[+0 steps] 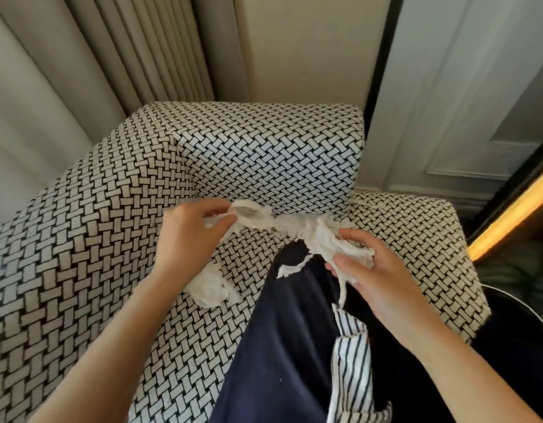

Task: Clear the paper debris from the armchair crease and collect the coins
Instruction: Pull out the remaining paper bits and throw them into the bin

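Torn white tissue paper (pixel 294 224) stretches between both hands above the seat of a black-and-white woven-pattern armchair (pixel 90 239). My left hand (pixel 188 236) pinches one end of it, near the crease below the backrest. My right hand (pixel 377 270) grips the other crumpled end over the right side of the seat. Another wad of tissue (pixel 207 290) lies on the seat under my left wrist. A small scrap (pixel 290 268) rests on the dark cloth. No coins are visible.
My knee in dark navy cloth (pixel 279 346) with a striped hem (pixel 352 370) rests on the seat. Pleated curtains (pixel 127 56) hang behind the chair at left. A grey panelled door (pixel 477 102) stands at right, with a lit orange strip (pixel 514 215) beside it.
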`<action>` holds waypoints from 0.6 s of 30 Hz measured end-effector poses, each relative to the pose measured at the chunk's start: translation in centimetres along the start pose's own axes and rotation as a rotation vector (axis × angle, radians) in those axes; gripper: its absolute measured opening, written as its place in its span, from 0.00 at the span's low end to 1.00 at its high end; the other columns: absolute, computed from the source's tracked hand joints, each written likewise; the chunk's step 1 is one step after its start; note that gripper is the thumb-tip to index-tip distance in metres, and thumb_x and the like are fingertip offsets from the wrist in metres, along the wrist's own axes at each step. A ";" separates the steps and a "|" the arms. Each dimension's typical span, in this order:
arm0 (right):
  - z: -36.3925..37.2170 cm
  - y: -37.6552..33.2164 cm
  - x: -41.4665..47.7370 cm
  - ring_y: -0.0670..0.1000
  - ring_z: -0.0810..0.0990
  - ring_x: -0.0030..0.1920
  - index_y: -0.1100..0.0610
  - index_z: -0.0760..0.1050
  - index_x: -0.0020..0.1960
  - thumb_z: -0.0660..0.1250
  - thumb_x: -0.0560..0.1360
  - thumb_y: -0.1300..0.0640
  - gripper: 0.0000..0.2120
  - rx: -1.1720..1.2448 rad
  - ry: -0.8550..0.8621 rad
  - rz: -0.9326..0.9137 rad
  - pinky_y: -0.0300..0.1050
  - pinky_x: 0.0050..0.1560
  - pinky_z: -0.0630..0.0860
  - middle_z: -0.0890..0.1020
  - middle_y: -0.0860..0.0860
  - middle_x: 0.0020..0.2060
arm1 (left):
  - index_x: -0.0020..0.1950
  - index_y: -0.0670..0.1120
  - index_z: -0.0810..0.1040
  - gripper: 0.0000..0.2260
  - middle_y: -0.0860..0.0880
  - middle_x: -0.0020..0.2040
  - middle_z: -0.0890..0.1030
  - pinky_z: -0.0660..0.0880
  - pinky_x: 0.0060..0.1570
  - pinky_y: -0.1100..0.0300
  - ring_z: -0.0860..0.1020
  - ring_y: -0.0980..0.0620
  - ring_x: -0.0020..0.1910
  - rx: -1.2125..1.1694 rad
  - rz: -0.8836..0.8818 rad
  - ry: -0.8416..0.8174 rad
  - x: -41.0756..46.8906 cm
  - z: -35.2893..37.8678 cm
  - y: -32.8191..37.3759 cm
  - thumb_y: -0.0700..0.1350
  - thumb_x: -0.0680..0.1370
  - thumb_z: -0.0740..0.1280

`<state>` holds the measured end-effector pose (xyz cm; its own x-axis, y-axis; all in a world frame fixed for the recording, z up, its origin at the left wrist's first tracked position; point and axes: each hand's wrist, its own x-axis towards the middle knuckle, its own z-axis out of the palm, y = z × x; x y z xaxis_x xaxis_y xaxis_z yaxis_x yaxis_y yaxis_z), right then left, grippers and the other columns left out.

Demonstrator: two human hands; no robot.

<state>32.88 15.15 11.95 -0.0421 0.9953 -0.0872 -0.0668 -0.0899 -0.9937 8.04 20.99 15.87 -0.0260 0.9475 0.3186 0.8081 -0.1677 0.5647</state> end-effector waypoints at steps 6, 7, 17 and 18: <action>-7.4 -1.2 -1.8 0.43 0.82 0.47 0.35 0.76 0.49 0.69 0.73 0.57 0.16 -0.284 0.228 0.007 0.46 0.50 0.77 0.81 0.38 0.49 | 0.52 0.53 0.79 0.09 0.65 0.37 0.75 0.68 0.31 0.81 0.74 0.71 0.37 -0.073 0.142 -0.111 3.1 3.6 6.6 0.48 0.73 0.71; -8.9 -1.0 -2.0 0.45 0.81 0.50 0.36 0.76 0.50 0.68 0.74 0.57 0.15 -0.262 0.268 0.015 0.49 0.53 0.76 0.81 0.41 0.50 | 0.51 0.55 0.78 0.08 0.65 0.38 0.75 0.68 0.31 0.80 0.74 0.70 0.37 -0.091 0.161 -0.135 3.6 4.6 8.0 0.48 0.73 0.72; -19.7 2.6 -1.3 0.50 0.79 0.46 0.50 0.78 0.47 0.65 0.73 0.59 0.06 -0.078 0.854 0.092 0.48 0.46 0.76 0.81 0.49 0.43 | 0.43 0.56 0.79 0.05 0.56 0.38 0.82 0.70 0.34 0.74 0.78 0.62 0.37 -0.304 0.196 -0.463 4.2 15.7 18.3 0.48 0.72 0.73; -20.9 2.9 -1.4 0.49 0.78 0.43 0.50 0.78 0.46 0.65 0.72 0.58 0.06 -0.059 0.941 0.118 0.48 0.44 0.75 0.80 0.47 0.41 | 0.44 0.56 0.79 0.04 0.57 0.38 0.81 0.70 0.34 0.74 0.78 0.63 0.37 -0.295 0.206 -0.516 3.9 17.4 19.4 0.48 0.72 0.73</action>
<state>53.62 14.21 7.67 0.7771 0.6025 -0.1821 -0.0615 -0.2152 -0.9746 33.88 26.19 14.84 0.4601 0.8846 0.0763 0.5675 -0.3591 0.7409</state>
